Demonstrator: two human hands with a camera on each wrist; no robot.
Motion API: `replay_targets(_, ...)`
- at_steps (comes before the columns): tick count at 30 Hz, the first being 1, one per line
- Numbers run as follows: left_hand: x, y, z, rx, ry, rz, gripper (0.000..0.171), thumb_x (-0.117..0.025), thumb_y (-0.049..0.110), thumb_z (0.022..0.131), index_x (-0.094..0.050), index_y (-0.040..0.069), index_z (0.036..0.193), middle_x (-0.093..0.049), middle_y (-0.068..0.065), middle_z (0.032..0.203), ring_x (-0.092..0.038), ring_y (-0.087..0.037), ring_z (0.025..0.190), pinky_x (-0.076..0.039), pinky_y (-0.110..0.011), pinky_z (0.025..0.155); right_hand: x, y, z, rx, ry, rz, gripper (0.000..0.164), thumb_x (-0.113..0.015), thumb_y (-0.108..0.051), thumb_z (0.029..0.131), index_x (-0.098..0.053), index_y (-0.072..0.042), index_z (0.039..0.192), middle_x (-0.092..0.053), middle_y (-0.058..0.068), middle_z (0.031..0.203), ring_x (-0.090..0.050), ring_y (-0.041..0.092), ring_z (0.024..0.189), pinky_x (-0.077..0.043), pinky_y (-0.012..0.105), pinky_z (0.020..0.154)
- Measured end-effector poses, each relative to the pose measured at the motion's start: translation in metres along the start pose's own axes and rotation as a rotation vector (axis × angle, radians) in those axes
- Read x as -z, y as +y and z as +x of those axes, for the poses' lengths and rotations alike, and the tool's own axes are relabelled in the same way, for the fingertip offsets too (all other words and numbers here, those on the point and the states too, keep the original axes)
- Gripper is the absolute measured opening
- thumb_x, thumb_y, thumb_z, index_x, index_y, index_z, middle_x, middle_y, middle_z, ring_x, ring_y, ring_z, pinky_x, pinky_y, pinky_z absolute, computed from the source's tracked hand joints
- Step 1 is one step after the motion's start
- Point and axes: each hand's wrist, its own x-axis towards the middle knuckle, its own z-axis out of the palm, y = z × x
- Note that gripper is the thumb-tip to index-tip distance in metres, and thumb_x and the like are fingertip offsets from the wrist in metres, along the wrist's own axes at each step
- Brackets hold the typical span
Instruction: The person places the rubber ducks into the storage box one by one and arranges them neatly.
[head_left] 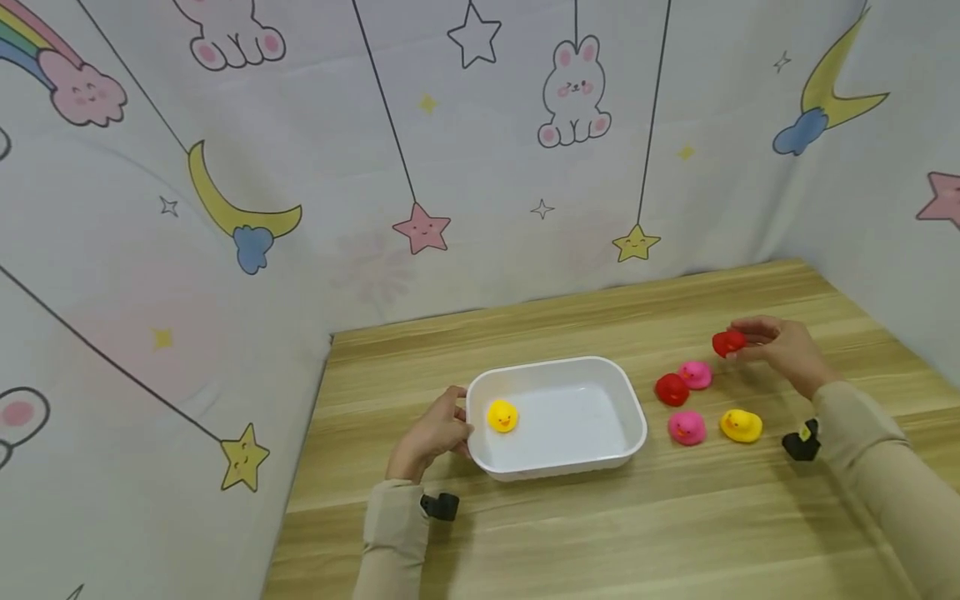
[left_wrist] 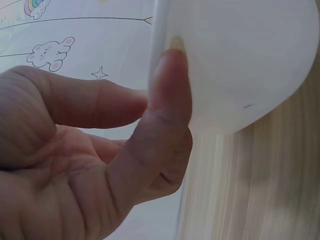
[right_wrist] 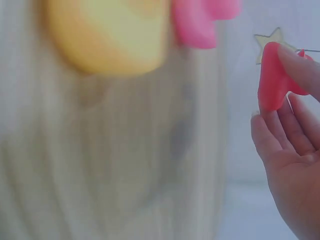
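Backdrop: a white hanging sheet printed with rabbits, moons and stars stands to your left, ahead of you and to your right.
Left sleeve: your beige left sleeve reaches in from the near edge, a small black device at its cuff.
Left hand: your left hand pinches the tray's left wall; the left wrist view shows thumb and fingers on either side of it.
White tray: the white tray sits on the wood-grain table, a rounded rectangle with its long sides running left to right.
Duck in the tray: one yellow duck rests inside, near the left end, its orange beak toward you.
Ducks beside the tray: just right of it lies a red duck, with a near pink duck in front and a far pink duck close behind, seeming to touch the red one.
Duck in your grasp: the held red duck is up off the table, beyond the far pink one.
Outer yellow duck: another yellow duck rests right of the near pink one.
Right hand: your right hand pinches that raised red duck between thumb and fingertips.
Right sleeve: your beige right sleeve comes in from the lower right, another black device beside its cuff.
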Motion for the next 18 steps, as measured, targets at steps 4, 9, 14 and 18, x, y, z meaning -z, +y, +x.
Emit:
replay_targets(4,0.001,0.000,-0.001,-0.002,0.005,0.002,0.071,-0.053,-0.019,0.086,-0.026,-0.006,0.150,-0.052,-0.023,0.095,-0.059,-0.027,0.062,-0.061,-0.036,0.052,-0.003,-0.012,0.001,-0.024,-0.018,0.029,0.058,-0.081,-0.013,0.087,-0.054,0.002,0.136,-0.063,-0.031,0.103,-0.060,-0.011,0.095,-0.048,0.005,0.082)
replay_targets(9,0.000,-0.001,0.000,0.009,0.002,0.014,0.063,-0.052,-0.020,0.085,-0.037,-0.005,0.144,-0.047,-0.018,0.092,-0.054,-0.022,0.056,-0.061,-0.034,0.051,-0.009,-0.026,0.002,-0.039,-0.042,0.003,0.068,-0.082,-0.017,0.086,-0.050,0.007,0.140,-0.064,-0.030,0.104,-0.061,-0.009,0.096,-0.047,0.006,0.083)
replay_targets(14,-0.003,-0.001,0.003,0.014,0.006,0.028,0.060,-0.052,-0.019,0.086,-0.041,-0.007,0.143,-0.047,-0.018,0.094,-0.053,-0.021,0.056,-0.061,-0.034,0.051,-0.016,-0.043,0.003,-0.033,-0.071,-0.044,0.069,-0.081,-0.019,0.087,-0.048,0.008,0.142,-0.066,-0.028,0.106,-0.063,-0.006,0.097,-0.047,0.007,0.083)
replay_targets(18,-0.001,-0.001,0.004,0.015,0.013,0.018,0.060,-0.053,-0.020,0.086,-0.041,-0.007,0.143,-0.046,-0.020,0.098,-0.055,-0.022,0.057,-0.062,-0.035,0.052,-0.026,-0.060,0.004,-0.011,-0.100,-0.030,0.064,-0.081,-0.017,0.086,-0.052,0.005,0.139,-0.067,-0.024,0.107,-0.064,-0.003,0.098,-0.048,0.008,0.084)
